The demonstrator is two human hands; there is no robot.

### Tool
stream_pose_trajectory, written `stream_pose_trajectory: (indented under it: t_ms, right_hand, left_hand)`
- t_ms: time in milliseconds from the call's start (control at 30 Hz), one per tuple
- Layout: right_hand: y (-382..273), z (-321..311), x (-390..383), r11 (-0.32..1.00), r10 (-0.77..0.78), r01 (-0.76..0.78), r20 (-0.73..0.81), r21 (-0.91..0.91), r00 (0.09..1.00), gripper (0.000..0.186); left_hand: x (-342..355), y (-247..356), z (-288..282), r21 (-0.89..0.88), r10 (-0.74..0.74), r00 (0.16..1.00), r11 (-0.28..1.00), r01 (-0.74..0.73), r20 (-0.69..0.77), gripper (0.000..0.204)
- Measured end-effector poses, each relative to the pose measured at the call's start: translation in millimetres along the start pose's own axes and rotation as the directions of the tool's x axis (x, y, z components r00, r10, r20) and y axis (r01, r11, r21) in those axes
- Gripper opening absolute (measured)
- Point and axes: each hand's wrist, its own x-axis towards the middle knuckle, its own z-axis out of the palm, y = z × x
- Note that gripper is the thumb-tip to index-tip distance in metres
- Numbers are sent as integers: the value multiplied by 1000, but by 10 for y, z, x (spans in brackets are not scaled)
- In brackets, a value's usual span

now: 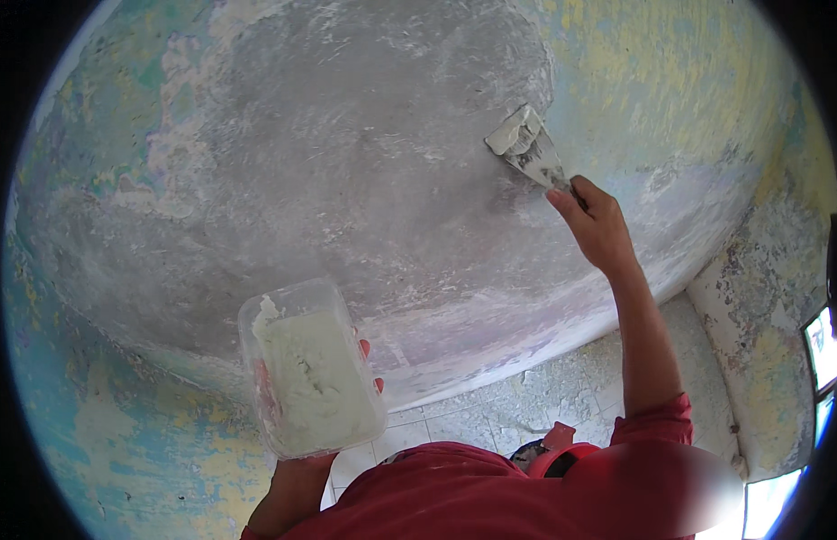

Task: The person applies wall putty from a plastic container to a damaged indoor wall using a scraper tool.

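Observation:
My right hand (598, 220) is closed round the handle of a putty knife (531, 153), its wide blade smeared with whitish filler. The blade lies at or very near the wall (364, 153), by the right border of a large grey plastered patch; whether it touches I cannot tell. Lower left, my left hand (369, 364) grips a clear plastic tub (297, 292) from beneath and the side, with only some fingertips showing past its edge. Pale, thick filler (315, 378) fills much of the tub, with a small dent in its middle.
Peeling blue and yellow paint (652, 81) surrounds the grey patch. Below runs a tiled floor (490, 418) strewn with flakes and dust. A red and black object (562, 454) shows partly beside my body. Bright window panes (823, 351) stand at the far right.

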Motion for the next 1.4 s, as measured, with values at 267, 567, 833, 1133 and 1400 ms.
stream_pose_trajectory:
  t_ms: [267,567,833,1133,1400]
  right_hand:
    - [789,-248,-571,956,291,-293,95,14,952,41]
    - [267,-365,-949,854,223,-260,134,450,966,38]
    - [-235,-269,-182,988,-151,149,-56,-38,987,35]
    - [653,-243,17,972,72,-60,44,-225,996,43]
    - [297,-573,-576,980,36,-60,-126,-190,991,37]
  left_hand:
    - [75,-162,-36,-46,-48,998,998,49,35,87]
    - [-5,-208,-29,-8,-65,998,998,65,24,89]
    - [-77,-184,-38,26,-48,999,998,48,-26,91]
    - [-70,-122,-2,31,-29,998,999,31,-59,90]
    - [-80,-171,-60,-26,-50,999,998,49,-10,91]
